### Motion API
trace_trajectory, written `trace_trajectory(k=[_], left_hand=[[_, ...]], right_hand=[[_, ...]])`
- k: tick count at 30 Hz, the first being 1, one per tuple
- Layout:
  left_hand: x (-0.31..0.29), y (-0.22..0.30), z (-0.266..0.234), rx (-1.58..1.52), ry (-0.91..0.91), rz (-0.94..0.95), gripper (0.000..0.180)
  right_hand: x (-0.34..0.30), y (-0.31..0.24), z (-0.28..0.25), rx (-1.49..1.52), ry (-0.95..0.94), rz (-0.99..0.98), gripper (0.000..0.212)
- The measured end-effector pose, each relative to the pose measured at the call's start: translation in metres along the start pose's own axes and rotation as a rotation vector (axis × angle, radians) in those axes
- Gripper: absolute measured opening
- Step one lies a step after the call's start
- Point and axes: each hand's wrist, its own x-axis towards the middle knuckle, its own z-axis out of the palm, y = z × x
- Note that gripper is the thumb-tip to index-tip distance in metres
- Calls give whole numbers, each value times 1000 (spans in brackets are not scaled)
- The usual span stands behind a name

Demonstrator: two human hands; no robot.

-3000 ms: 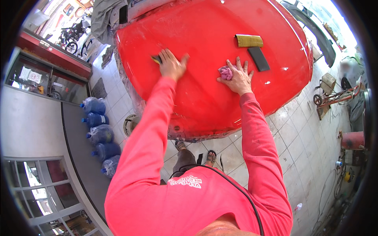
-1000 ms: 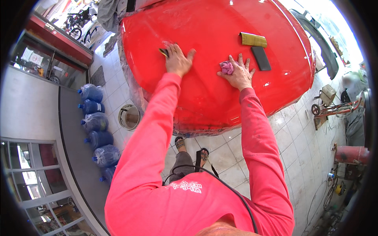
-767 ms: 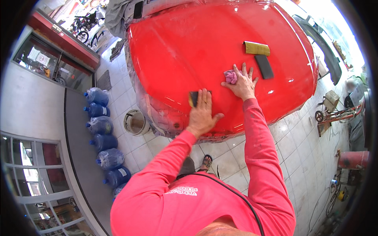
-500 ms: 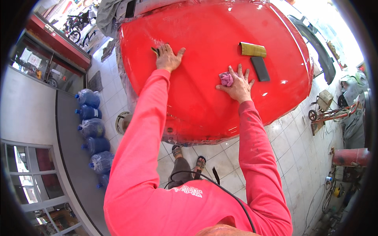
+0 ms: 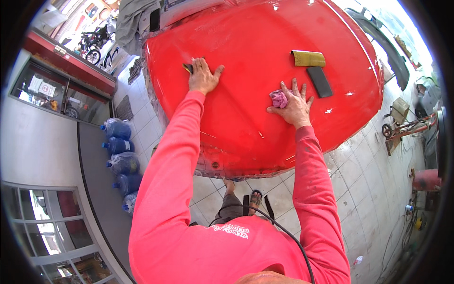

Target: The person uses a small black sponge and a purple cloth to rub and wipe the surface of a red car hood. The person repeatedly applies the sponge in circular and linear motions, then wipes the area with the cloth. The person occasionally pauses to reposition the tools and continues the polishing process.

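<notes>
Before me lies a glossy red car hood. On its left part my left hand presses down, fingers together over a folded piece of sandpaper; only its dark and yellowish edge sticks out, the rest hidden under the fingers. A whitish smear shows just beyond those fingertips. My right hand rests on the right part of the hood with its fingers spread. Against it, between thumb and forefinger, sits a crumpled pink rag. Beyond the right hand are a black rectangular block and a curved yellow-brown sheet.
Plastic film edges the hood. A dark phone-like object lies at the far left by a grey cover. Blue water bottles line the left wall. A hand cart and red cylinder stand right. A black cable crosses my chest.
The view has shifted slightly, so the hood sits a little lower and further right. Both hands stay in nearly the same spots on it. My left foot now shows less, hidden under the hood's edge.
</notes>
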Motion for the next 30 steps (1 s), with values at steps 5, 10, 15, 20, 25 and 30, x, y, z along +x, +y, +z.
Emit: trace_trajectory(k=[5,10,15,20,25,30], left_hand=[[-106,92,-9,6,54,152,107],[-217,99,-77,-205,-263,504,101],[-29,-55,-32,-57,-164,398,90],[-39,-21,-16,386,-78,393,92],[-192,24,-66,-183,-256,668,97],[-35,-96,-18,-193,-131,537,78]], right_hand=[[-1,23,-3,18,35,50,123],[-6,30,1,45,64,67,121],[-9,17,6,71,96,30,120],[-5,22,10,42,85,31,120],[-5,27,5,53,118,72,117],[-12,30,8,39,116,95,120]])
